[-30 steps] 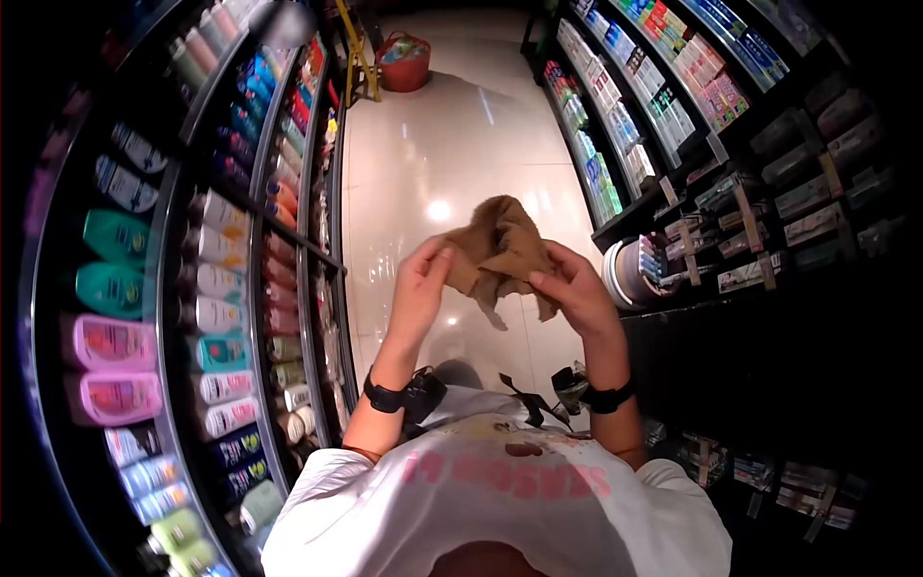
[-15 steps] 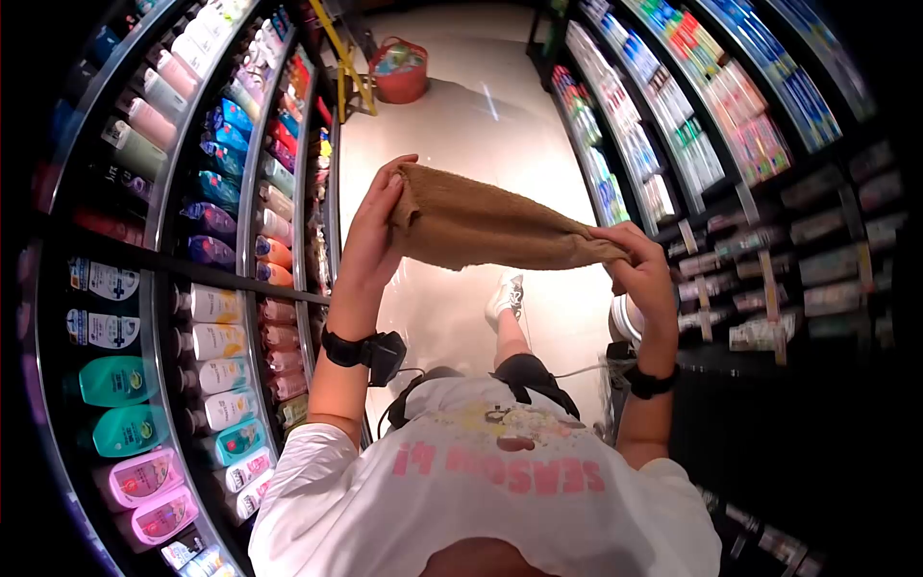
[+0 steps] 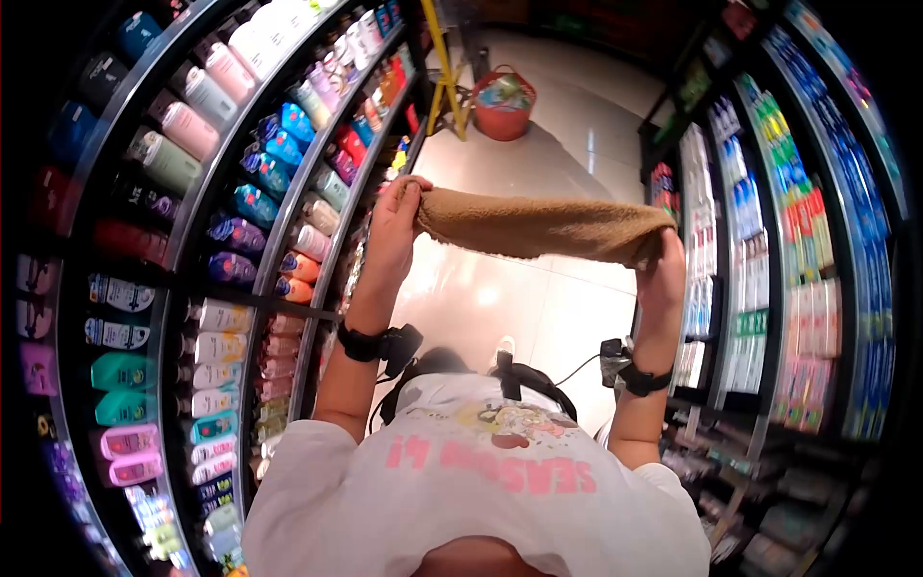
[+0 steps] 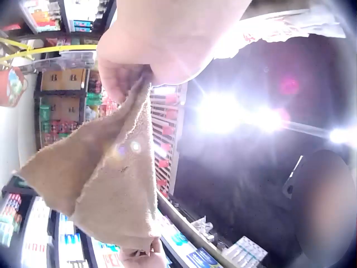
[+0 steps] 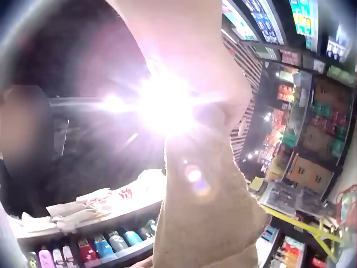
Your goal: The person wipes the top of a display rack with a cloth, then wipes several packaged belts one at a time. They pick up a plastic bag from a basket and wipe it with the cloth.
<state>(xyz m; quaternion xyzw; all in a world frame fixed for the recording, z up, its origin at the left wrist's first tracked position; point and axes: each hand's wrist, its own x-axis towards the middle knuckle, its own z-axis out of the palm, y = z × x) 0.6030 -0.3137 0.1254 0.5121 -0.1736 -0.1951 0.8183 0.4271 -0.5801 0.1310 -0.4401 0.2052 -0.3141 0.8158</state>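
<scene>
A brown cloth (image 3: 538,226) with a fuzzy surface is stretched between the two hands at chest height in the head view. At its left end, the left hand (image 3: 392,221) pinches a corner between thumb and fingers. The right hand (image 3: 663,269) grips the opposite end, its fingers partly hidden behind the fabric. Seen from the left wrist, the cloth (image 4: 117,167) hangs folded from the left hand (image 4: 162,44), and the right hand's fingers (image 4: 144,258) hold its far end. Glare covers part of the right hand (image 5: 195,50) in the right wrist view.
Shelves of bottles (image 3: 216,337) line the left side. Boxed goods (image 3: 808,288) fill the shelves on the right. Farther down the tiled aisle (image 3: 538,298) stand a red basket (image 3: 503,120) with things in it and a yellow ladder-like frame (image 3: 444,72).
The cloth was bunched between both hands, then drawn out sideways as the hands moved apart. Now it is held wider, and the head view has shifted to show more of the right shelves.
</scene>
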